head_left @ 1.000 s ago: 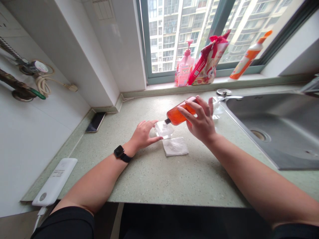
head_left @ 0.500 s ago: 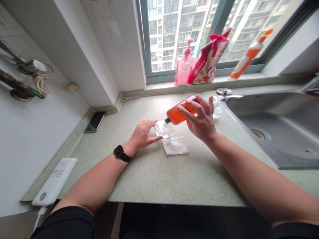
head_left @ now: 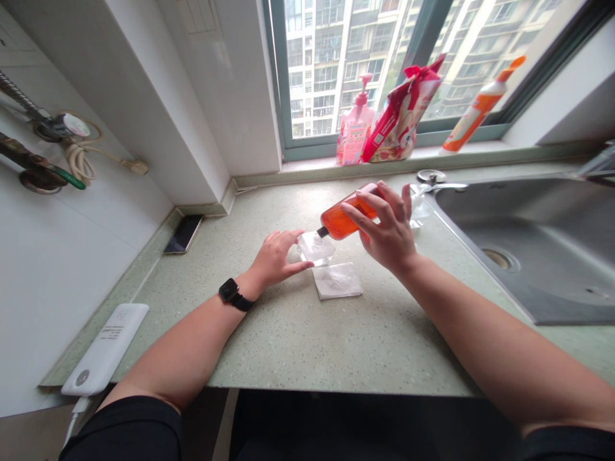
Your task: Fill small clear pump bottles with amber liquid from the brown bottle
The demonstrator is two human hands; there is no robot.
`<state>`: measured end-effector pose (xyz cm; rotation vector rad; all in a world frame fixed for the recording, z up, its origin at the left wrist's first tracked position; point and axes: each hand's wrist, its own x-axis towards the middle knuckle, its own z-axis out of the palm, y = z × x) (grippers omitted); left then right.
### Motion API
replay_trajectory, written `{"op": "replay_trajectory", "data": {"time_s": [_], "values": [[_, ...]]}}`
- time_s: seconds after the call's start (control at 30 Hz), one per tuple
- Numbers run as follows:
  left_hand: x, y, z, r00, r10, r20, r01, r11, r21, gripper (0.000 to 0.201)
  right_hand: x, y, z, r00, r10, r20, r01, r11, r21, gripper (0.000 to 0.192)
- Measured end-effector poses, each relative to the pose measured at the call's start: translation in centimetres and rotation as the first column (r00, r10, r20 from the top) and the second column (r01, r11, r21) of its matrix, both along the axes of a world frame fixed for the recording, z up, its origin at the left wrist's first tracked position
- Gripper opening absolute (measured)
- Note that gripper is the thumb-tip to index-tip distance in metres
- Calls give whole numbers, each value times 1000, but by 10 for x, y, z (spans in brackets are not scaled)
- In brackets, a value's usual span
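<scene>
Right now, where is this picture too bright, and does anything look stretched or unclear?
Head view: daylight bleaches the buildings outside; head view: glare whitens the far countertop; head view: the orange-and-white bottle leans rightward, probably wide-angle stretch; head view: the clear container at the left hand has faint edges.

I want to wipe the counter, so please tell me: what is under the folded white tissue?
Speckled pale-green countertop shows around the folded white tissue; whatever lies directly beneath it is covered and cannot be seen.
</scene>
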<state>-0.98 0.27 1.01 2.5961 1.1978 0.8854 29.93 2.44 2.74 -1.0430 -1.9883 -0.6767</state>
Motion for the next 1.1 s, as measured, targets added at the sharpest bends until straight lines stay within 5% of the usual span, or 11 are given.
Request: {"op": "replay_trajectory", "data": {"time_s": [1.1], "values": [[1, -1, 1, 1000, 9, 0, -9, 1000, -10, 74, -3, -2, 9, 1000, -10, 29, 11, 999, -38, 79]]}}
